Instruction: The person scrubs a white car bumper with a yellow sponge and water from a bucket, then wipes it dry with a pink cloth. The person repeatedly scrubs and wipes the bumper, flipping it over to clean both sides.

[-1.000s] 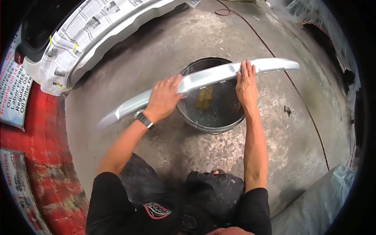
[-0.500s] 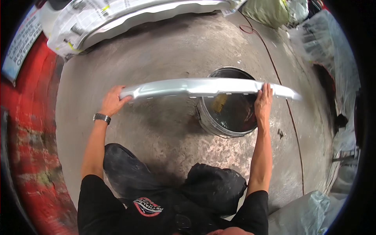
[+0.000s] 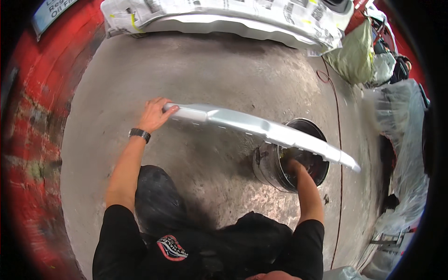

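A long, slightly curved silver car trim panel [image 3: 242,122] stretches across the view, its right end lower than its left. My left hand [image 3: 156,114] grips its left end, thumb on top of the panel. The panel's right part passes over a dark bucket [image 3: 265,168] and seems to rest on its rim, though contact is hard to make out. Down inside the bucket is my right hand [image 3: 294,166], its fingers hidden in the dark water and shade. A yellowish patch shows dimly beside those fingers.
A car part wrapped in printed paper [image 3: 224,13] lies across the far side. A thin dark hose [image 3: 339,140] runs along the floor right of the bucket. Plastic sheeting [image 3: 399,149] hangs at the right, a greenish bag [image 3: 355,56] beyond it. A red wall [image 3: 46,102] stands left.
My right hand has let go of the panel and gone down into the bucket. The panel has tilted, right end lower; my left hand still holds it. The view has shifted.
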Available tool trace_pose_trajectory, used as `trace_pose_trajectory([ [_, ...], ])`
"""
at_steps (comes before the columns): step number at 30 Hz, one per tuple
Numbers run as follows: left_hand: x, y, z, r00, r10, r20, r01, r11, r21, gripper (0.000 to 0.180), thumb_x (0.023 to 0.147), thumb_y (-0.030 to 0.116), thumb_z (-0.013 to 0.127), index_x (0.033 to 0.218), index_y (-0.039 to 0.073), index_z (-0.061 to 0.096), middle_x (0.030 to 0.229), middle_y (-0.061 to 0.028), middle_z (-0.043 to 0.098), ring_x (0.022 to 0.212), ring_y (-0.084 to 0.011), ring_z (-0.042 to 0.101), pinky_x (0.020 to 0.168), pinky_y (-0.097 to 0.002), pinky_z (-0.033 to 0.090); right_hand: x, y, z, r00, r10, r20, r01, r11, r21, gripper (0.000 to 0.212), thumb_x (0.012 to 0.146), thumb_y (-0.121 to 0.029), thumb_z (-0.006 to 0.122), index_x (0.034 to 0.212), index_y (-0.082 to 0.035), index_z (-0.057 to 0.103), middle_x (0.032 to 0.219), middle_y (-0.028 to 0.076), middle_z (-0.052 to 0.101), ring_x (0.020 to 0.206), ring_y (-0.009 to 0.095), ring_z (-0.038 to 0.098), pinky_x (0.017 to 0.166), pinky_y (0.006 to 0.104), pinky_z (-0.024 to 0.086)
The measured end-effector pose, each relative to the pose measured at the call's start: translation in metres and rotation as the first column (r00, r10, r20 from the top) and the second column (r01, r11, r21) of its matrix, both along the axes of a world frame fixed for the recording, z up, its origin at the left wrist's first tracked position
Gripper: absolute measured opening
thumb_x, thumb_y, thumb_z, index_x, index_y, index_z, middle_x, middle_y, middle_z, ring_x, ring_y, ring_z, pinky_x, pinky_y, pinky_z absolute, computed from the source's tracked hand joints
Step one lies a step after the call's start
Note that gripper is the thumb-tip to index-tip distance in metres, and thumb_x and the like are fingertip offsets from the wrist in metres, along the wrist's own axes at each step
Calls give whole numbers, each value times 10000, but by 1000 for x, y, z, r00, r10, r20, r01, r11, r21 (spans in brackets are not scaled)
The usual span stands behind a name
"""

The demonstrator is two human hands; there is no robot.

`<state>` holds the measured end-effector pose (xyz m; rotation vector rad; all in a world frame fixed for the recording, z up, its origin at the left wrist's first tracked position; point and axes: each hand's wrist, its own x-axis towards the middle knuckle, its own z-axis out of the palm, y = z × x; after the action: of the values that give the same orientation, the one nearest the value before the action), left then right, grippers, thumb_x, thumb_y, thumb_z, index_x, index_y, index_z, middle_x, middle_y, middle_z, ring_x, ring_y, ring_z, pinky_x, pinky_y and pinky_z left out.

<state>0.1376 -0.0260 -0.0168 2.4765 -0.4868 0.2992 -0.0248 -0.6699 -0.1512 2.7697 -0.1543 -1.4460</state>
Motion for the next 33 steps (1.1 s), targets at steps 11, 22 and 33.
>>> trace_pose_trajectory([
  [11,15,26,-60,702,11,-712,-679,314,-664,593,1061,521,363,1228,5,603,1116,-144,632,1035,-245,624,762,-450,525,-16,162,230,370,-851,-372,343,-247,907,258,1047,-150,457,923,29,593,719,139,644,536,247,642,443,334,533],
  [22,15,35,-55,651,-94,-753,-742,131,-658,432,1087,379,362,1157,40,620,969,-83,641,845,-184,597,666,-362,516,148,468,140,-22,138,990,-789,605,-102,386,994,-243,538,1292,-2,584,1283,181,645,1081,366,671,932,458,544],
  [33,27,39,-107,740,-107,-665,-643,182,-744,260,1033,126,380,1199,22,551,1044,-89,598,937,-194,573,801,-378,508,146,462,148,315,240,918,-643,765,20,484,956,-449,564,1181,-22,593,1099,157,669,1012,329,665,888,480,518],
])
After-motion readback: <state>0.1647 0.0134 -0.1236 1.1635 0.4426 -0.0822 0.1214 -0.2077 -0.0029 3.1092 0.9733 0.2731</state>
